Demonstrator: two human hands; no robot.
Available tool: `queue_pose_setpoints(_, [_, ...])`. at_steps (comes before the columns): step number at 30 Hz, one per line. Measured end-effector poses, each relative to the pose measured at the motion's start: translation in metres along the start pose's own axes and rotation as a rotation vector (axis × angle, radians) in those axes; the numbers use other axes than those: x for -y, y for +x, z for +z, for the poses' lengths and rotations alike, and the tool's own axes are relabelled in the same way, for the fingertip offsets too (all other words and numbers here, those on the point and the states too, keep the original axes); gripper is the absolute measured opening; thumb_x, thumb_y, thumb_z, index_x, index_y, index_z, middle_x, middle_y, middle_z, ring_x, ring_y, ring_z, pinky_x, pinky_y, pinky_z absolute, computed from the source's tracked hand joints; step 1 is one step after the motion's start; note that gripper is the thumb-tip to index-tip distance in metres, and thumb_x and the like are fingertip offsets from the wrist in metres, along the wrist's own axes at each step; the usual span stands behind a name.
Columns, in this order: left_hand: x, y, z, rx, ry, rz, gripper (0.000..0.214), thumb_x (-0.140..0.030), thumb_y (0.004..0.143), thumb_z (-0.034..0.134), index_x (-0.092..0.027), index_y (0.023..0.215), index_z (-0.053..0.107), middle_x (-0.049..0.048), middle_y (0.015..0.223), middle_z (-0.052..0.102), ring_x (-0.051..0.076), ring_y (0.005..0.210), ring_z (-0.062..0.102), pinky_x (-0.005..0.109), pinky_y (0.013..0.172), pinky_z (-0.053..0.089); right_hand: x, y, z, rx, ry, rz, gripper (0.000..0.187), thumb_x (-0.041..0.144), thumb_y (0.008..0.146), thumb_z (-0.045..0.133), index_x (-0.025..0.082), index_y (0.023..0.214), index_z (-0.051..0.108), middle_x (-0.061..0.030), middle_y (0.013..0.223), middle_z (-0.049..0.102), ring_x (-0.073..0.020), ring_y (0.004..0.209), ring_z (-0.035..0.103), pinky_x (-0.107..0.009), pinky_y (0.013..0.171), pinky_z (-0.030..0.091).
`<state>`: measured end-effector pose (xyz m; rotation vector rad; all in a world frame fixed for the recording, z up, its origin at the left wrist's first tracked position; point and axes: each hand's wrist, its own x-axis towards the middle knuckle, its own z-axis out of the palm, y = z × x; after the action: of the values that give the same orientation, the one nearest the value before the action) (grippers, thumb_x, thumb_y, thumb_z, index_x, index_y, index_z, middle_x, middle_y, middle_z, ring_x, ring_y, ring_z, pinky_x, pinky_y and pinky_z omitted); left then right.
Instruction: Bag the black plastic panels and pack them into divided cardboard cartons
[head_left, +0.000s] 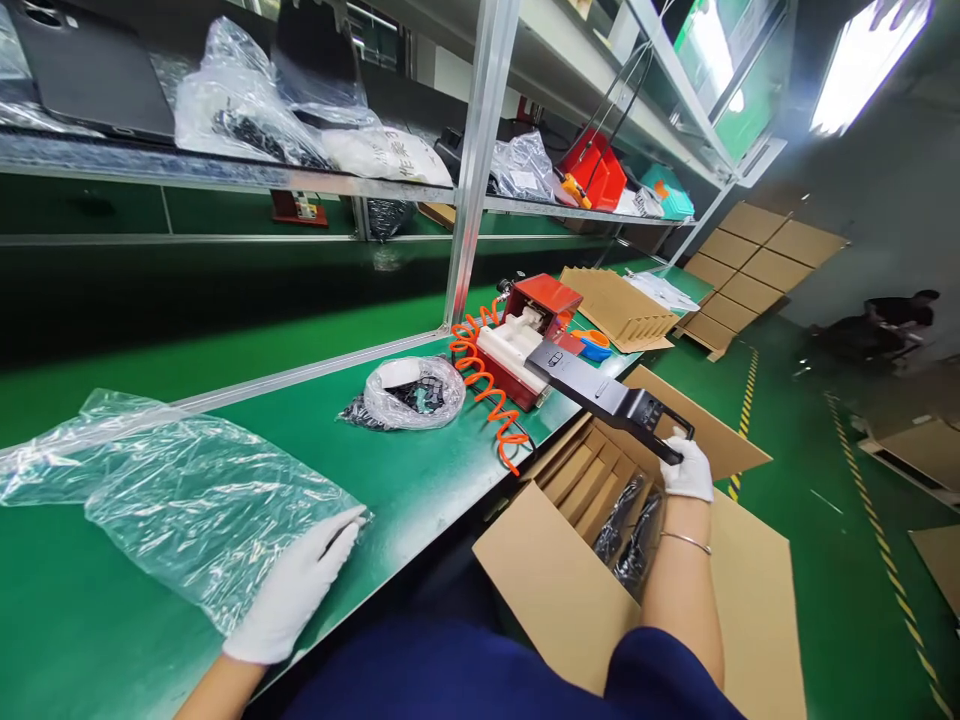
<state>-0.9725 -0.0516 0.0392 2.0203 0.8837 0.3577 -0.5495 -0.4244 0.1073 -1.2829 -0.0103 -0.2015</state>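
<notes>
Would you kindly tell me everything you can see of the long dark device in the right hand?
The long dark device looks hard and smooth: a straight grey panel with small outlined markings, then a blacker section ending in an open, frame-like handle, which the gloved right hand grips. Its other end meets the cream block of the red machine; whether it rests there or is slotted in, I cannot tell. It lies slantwise, reaching beyond the table over the open cardboard box.

Markings: the white bag [352, 155] on the shelf [225, 170], left of the upright post [476, 170], bears East Asian characters [405, 160], too blurred to read; the long dark device [585, 382] carries an outlined symbol [555, 358] toward its far end, any wording illegible.
</notes>
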Motion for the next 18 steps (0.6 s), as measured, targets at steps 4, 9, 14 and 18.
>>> queue_pose_setpoints(4, [-0.010, 0.000, -0.013, -0.047, 0.004, 0.023, 0.053, -0.059, 0.085, 0.048, -0.022, 0.113, 0.073, 0.0061, 0.120, 0.076, 0.028, 0.114, 0.069, 0.043, 0.104, 0.054, 0.045, -0.015, 0.003, 0.063, 0.068, -0.083, 0.034, 0.007, 0.049, 0.070, 0.019, 0.079, 0.059, 0.0118, 0.056, 0.037, -0.0037, 0.045, 0.037, -0.016, 0.044, 0.043])
queue_pose_setpoints(9, [-0.059, 0.005, -0.053, -0.283, 0.119, 0.246, 0.055, -0.052, 0.088, 0.046, -0.016, 0.124, 0.066, 0.0118, 0.127, 0.071, 0.032, 0.120, 0.064, 0.049, 0.110, 0.047, 0.100, -0.044, 0.035, 0.200, -0.040, -0.252, 0.023, 0.000, 0.064, 0.072, 0.021, 0.070, 0.065, 0.0035, 0.061, 0.052, -0.0074, 0.049, 0.051, -0.028, 0.048, 0.043])
queue_pose_setpoints(14, [-0.116, 0.013, -0.058, 0.007, 0.124, 0.457, 0.072, -0.054, 0.074, 0.069, -0.022, 0.137, 0.058, 0.0092, 0.140, 0.062, 0.035, 0.133, 0.054, 0.047, 0.113, 0.042, 0.126, -0.083, 0.121, 0.603, -0.168, -0.186, 0.042, -0.008, 0.072, 0.070, 0.015, 0.106, 0.077, -0.0046, 0.068, 0.070, -0.0087, 0.055, 0.063, -0.035, 0.055, 0.041])
queue_pose_setpoints(18, [-0.118, 0.006, -0.036, 0.430, -0.100, 0.288, 0.038, -0.047, 0.068, 0.075, -0.023, 0.097, 0.069, 0.0007, 0.083, 0.072, 0.025, 0.078, 0.070, 0.033, 0.069, 0.058, 0.127, -0.108, 0.203, 0.872, -0.148, -0.108, 0.041, 0.000, 0.074, 0.071, 0.010, 0.113, 0.073, -0.0104, 0.100, 0.078, -0.0130, 0.077, 0.073, -0.035, 0.069, 0.048])
